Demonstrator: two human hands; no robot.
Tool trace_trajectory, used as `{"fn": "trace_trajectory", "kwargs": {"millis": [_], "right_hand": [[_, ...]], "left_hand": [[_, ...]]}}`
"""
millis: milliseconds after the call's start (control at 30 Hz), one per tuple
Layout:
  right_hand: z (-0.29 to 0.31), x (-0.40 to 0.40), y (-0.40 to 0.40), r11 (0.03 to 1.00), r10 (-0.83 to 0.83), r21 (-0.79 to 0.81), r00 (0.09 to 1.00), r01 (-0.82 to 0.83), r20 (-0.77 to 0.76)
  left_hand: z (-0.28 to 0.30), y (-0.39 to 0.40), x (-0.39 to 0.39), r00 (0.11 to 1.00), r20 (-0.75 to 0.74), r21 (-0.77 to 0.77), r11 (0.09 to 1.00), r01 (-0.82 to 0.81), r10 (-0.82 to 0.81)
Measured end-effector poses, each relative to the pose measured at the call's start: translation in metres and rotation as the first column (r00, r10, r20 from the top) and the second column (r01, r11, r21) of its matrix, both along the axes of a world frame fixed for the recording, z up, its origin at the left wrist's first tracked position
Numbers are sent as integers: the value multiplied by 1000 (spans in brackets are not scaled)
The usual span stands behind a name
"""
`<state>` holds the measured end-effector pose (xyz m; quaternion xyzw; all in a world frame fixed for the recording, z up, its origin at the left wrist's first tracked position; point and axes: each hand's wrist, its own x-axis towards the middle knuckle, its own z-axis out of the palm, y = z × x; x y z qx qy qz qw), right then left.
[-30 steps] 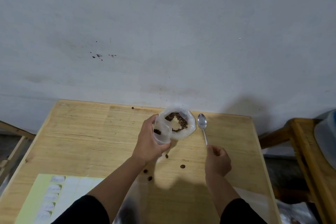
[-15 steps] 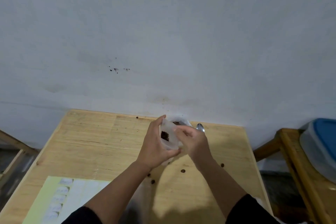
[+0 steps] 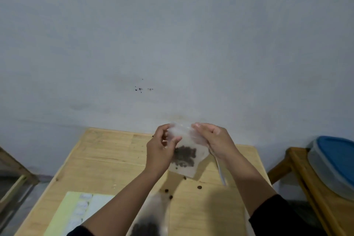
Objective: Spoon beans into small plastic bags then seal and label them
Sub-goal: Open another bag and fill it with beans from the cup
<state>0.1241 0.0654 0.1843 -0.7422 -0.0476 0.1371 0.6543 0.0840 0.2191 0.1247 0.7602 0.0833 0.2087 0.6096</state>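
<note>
A small clear plastic bag [image 3: 186,157] with dark beans in its lower half hangs in the air above the wooden table [image 3: 107,161]. My left hand [image 3: 160,151] pinches its top left corner and my right hand [image 3: 214,141] pinches its top right edge. The spoon [image 3: 220,171] lies on the table under my right wrist, partly hidden. The bean bowl is hidden behind the bag and hands. A sheet of white labels [image 3: 76,210] lies at the table's near left.
Loose beans [image 3: 199,187] are scattered on the table below the bag. Another bag with beans [image 3: 148,218] lies blurred at the near edge. A lidded blue-topped container [image 3: 333,161] sits on a wooden stand at the right. A grey wall is close behind.
My right hand let go of the spoon and came to the bag. Both hands lifted the bag off the bowl and now hold it flat by its top.
</note>
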Motion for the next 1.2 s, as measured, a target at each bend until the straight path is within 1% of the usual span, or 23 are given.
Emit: {"fn": "trace_trajectory", "kwargs": {"millis": [33,67,133,200,267,367,467,533,667,800,867,933,1000,1067,1200], "right_hand": [[-3,-4,-1,998,-16,69,1000,15,19],[-5,-10,0,994,-37,100,998,32,49],[-8,-22,3,994,-100,65,986,92,132],[-8,-31,8,989,-150,26,969,148,196],[-7,-38,12,987,-157,17,963,157,221],[-3,-45,17,993,-121,33,966,116,230],[0,-50,21,995,-94,36,966,88,241],[2,-53,25,996,-87,51,965,77,248],[7,-55,34,996,-85,57,967,74,239],[5,-54,43,989,-139,72,960,125,243],[3,-55,46,990,-128,88,965,110,229],[1,-56,47,993,-102,86,972,86,211],[-1,-57,51,997,-83,25,973,80,217],[-3,-57,55,996,-74,-23,970,81,231],[-6,-59,62,998,-57,-12,976,61,210]], "left_hand": [[3,2,-3,1000,-3,-57,998,-26,25],[5,5,-6,999,-9,-104,994,-44,43],[8,10,-14,998,-18,-146,988,-59,57],[9,17,-22,1000,-5,-143,989,-28,28],[12,29,-28,999,10,-90,995,48,-48],[20,47,-36,981,13,7,981,192,-192],[31,59,-42,966,14,10,966,260,-260],[36,64,-44,968,21,-34,967,251,-250],[36,68,-49,983,43,-71,980,183,-181],[37,64,-53,991,58,-60,990,126,-123],[37,64,-53,993,55,-52,993,109,-106],[36,67,-53,990,47,-30,990,137,-136],[36,67,-53,983,28,1,983,182,-182],[36,65,-54,981,8,-2,981,196,-196],[36,65,-53,978,-13,-27,978,208,-209]]}}
